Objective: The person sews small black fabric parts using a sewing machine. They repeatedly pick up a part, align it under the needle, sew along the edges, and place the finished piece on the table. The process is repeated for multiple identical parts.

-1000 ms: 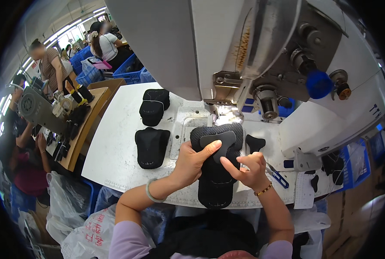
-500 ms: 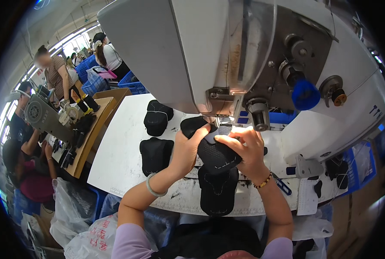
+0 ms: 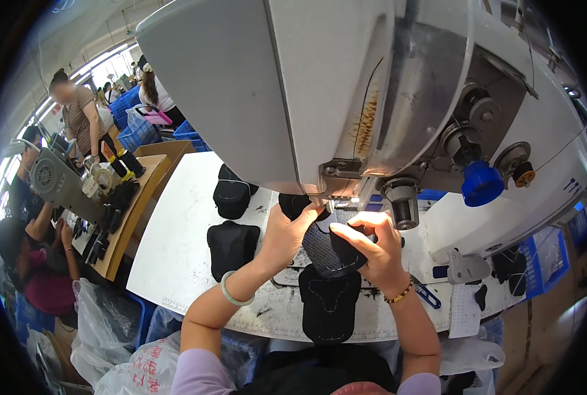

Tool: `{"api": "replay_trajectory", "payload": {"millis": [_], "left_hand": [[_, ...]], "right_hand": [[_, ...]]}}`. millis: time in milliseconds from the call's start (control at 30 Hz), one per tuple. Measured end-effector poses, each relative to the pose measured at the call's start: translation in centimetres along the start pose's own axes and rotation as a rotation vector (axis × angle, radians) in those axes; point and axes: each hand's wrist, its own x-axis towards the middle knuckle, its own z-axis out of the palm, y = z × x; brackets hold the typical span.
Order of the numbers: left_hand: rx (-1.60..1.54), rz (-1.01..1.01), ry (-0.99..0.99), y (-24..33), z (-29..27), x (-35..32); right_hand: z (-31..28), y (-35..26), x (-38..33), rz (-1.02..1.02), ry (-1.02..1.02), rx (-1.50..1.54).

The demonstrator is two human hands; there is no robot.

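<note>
Under the head of a white sewing machine [image 3: 307,85], a black mesh fabric piece [image 3: 333,252] shaped like a shoe upper lies beneath the lit needle area. My left hand [image 3: 288,236] pinches its left edge close to the needle, thumb and fingers closed. On its right side my right hand [image 3: 378,249] grips the piece between thumb and curled fingers. White stitch marks run along its near edge. The needle tip itself is hard to make out. Just nearer to me, partly under the held piece, lies another black upper [image 3: 330,308] with a pale stitched outline.
Two more black pieces, one far [image 3: 233,197] and one nearer [image 3: 231,247], lie left on the white table [image 3: 168,230]. Blue-handled snips [image 3: 428,296] lie by my right wrist. Plastic bags [image 3: 102,329] hang below the table. At left, people work near another machine [image 3: 59,178].
My view has shifted slightly, so the machine head looms larger. Both hands keep their grip on the black piece at the needle, the right fingers slightly re-bent.
</note>
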Motion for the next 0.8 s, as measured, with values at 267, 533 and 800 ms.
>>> {"api": "replay_trajectory", "payload": {"millis": [267,533,800], "left_hand": [[0.305,0.016,-0.079,1.4,-0.3,-0.6],[0.186,-0.007,-0.231,0.6,-1.7,0.3],[-0.128,-0.193,-0.234,-0.1,-2.5,1.7]], "right_hand": [[-0.1,0.6,-0.6,0.156,-0.076,0.225],[0.1,-0.4,-0.7,0.055,-0.009,0.014],[0.5,-1.7,0.0,0.039,0.036,-0.092]]}}
